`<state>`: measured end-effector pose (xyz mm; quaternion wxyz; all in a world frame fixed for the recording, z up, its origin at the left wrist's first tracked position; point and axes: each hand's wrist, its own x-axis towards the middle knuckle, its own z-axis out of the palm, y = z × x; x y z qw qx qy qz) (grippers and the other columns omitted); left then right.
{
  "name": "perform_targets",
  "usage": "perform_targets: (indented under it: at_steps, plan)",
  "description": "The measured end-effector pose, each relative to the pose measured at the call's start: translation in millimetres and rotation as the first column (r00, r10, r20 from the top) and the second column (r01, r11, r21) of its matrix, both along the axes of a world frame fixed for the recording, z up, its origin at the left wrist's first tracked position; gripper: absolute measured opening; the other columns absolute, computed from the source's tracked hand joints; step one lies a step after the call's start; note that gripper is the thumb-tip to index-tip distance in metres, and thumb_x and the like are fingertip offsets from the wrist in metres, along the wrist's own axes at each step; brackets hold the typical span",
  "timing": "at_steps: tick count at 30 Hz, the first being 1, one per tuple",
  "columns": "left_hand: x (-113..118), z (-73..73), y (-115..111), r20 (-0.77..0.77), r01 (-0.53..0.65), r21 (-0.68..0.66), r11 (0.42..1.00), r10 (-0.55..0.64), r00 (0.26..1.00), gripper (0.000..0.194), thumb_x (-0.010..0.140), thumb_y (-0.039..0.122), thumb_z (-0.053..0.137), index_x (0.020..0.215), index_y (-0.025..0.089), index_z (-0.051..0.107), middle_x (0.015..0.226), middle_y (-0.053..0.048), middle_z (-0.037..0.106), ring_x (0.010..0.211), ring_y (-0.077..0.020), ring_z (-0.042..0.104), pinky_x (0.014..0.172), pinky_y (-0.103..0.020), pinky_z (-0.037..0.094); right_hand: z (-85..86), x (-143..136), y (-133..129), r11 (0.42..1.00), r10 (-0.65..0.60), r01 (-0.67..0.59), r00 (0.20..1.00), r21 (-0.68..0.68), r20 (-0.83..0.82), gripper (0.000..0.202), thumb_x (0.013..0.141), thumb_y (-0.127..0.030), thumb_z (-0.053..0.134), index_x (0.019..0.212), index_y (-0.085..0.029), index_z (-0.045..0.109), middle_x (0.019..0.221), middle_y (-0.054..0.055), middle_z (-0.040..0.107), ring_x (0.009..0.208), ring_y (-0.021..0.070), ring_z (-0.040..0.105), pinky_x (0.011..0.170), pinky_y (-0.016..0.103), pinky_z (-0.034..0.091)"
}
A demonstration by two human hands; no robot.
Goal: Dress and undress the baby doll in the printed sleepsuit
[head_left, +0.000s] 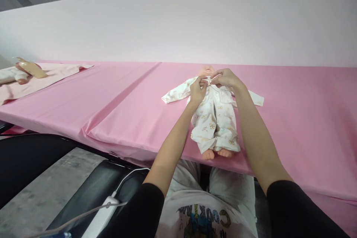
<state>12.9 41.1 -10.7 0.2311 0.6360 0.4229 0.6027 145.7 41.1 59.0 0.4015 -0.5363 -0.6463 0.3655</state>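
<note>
A baby doll [208, 70] lies on its back on the pink-covered table, its head toward the wall and its bare feet toward me. It wears a white printed baby top [178, 91] with sleeves spread wide, and matching trousers [205, 119]. At the neckline, my left hand [198, 87] pinches the top's front edge with bent fingers. Opposite it, my right hand [224, 78] grips the other side of the collar, fingertips close to the left ones. Whatever fastening lies between the fingertips is too small to make out.
Pink cloth [125, 108] covers the table up to a white wall [181, 26]. At the far left, another doll's limb and a yellowish bottle [33, 68] lie on a pale mat [61, 72]. A black chair [128, 182] holds a white power bank [103, 215] with cables.
</note>
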Motion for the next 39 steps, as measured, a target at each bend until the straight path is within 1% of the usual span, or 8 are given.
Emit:
perform_targets:
  at_steps: [5, 11, 14, 19, 25, 32, 36, 39]
  plan:
    - [-1.2, -1.4, 2.1, 0.012, 0.019, -0.016, 1.0, -0.019, 1.0, 0.02, 0.077, 0.006, 0.052, 0.091, 0.018, 0.058, 0.081, -0.001, 0.068, 0.074, -0.0093, 0.065, 0.074, -0.021, 0.051, 1.1, -2.9, -5.2, 0.999, -0.034, 0.033, 0.999, 0.025, 0.031, 0.018, 0.064, 0.004, 0.066, 0.077, -0.009, 0.065, 0.051, -0.001, 0.054, 0.045, 0.008, 0.049, 0.047, 0.021, 0.044]
    - [-1.6, -2.8, 3.3, -0.007, 0.007, -0.014, 1.0, -0.007, 1.0, 0.016, 0.078, 0.008, 0.053, 0.088, 0.019, 0.059, 0.09, -0.003, 0.069, 0.076, -0.0095, 0.065, 0.078, -0.023, 0.053, 1.5, -2.9, -3.1, 1.0, 0.014, -0.014, 1.0, 0.021, -0.016, 0.023, 0.062, 0.003, 0.065, 0.081, -0.009, 0.066, 0.057, 0.002, 0.061, 0.057, 0.0137, 0.061, 0.062, 0.027, 0.055]
    - [-2.1, -4.0, 4.8, -0.004, 0.017, -0.005, 1.0, -0.017, 1.0, 0.016, 0.078, 0.008, 0.052, 0.089, 0.018, 0.059, 0.089, -0.004, 0.07, 0.075, -0.0095, 0.065, 0.077, -0.023, 0.052, -0.9, -4.4, 0.5, 0.999, 0.014, -0.015, 0.999, 0.033, 0.048, 0.026, 0.058, 0.004, 0.064, 0.08, -0.009, 0.066, 0.061, 0.003, 0.064, 0.06, 0.0154, 0.062, 0.062, 0.029, 0.056]
    - [-2.7, -4.5, 6.4, 0.025, 0.042, -0.027, 0.999, -0.041, 0.999, 0.019, 0.075, 0.005, 0.051, 0.087, 0.016, 0.059, 0.09, -0.004, 0.069, 0.074, -0.0093, 0.065, 0.076, -0.023, 0.051, -5.4, -10.9, 1.7, 0.99, -0.077, 0.051, 0.975, 0.131, 0.206, 0.027, 0.054, -0.001, 0.06, 0.078, -0.01, 0.068, 0.057, 0.002, 0.062, 0.059, 0.0168, 0.061, 0.061, 0.03, 0.054]
    - [-3.4, -4.8, 6.2, 0.059, 0.036, -0.046, 0.998, -0.034, 0.998, 0.019, 0.074, 0.005, 0.052, 0.089, 0.015, 0.059, 0.089, -0.005, 0.068, 0.074, -0.0096, 0.064, 0.077, -0.023, 0.051, -9.4, -19.7, 1.9, 0.946, -0.223, 0.095, 0.884, 0.31, 0.412, 0.027, 0.057, -0.006, 0.057, 0.08, -0.012, 0.069, 0.076, 0.006, 0.067, 0.077, 0.0197, 0.062, 0.073, 0.03, 0.05]
    - [-3.3, -0.4, -2.7, 0.03, -0.024, -0.083, 0.996, 0.027, 0.999, 0.017, 0.082, 0.016, 0.052, 0.098, 0.018, 0.056, 0.085, -0.002, 0.069, 0.077, -0.0118, 0.065, 0.076, -0.024, 0.05, -12.0, -31.8, -1.7, 0.919, -0.325, 0.108, 0.754, 0.38, 0.571, 0.021, 0.068, -0.01, 0.058, 0.086, -0.017, 0.067, 0.092, 0.008, 0.067, 0.087, 0.0237, 0.061, 0.077, 0.034, 0.049]
    - [-3.1, -0.7, -2.0, 0.001, -0.053, -0.091, 0.994, 0.053, 0.999, 0.019, 0.08, 0.014, 0.053, 0.098, 0.02, 0.054, 0.089, 0.0, 0.068, 0.073, -0.0106, 0.065, 0.074, -0.023, 0.049, -7.3, -42.5, -13.0, 0.918, -0.35, 0.106, 0.67, 0.382, 0.655, 0.022, 0.075, -0.01, 0.056, 0.094, -0.015, 0.065, 0.095, 0.012, 0.065, 0.09, 0.0263, 0.061, 0.076, 0.034, 0.048]
    - [-3.3, -2.3, 0.2, -0.007, -0.064, -0.09, 0.994, 0.063, 0.998, 0.02, 0.079, 0.014, 0.053, 0.099, 0.02, 0.054, 0.09, 0.0, 0.067, 0.074, -0.0112, 0.065, 0.075, -0.024, 0.049, -4.9, -48.7, -19.1, 0.919, -0.36, 0.115, 0.632, 0.376, 0.686, 0.021, 0.079, -0.011, 0.055, 0.097, -0.014, 0.063, 0.096, 0.013, 0.064, 0.092, 0.027, 0.061, 0.076, 0.034, 0.047]
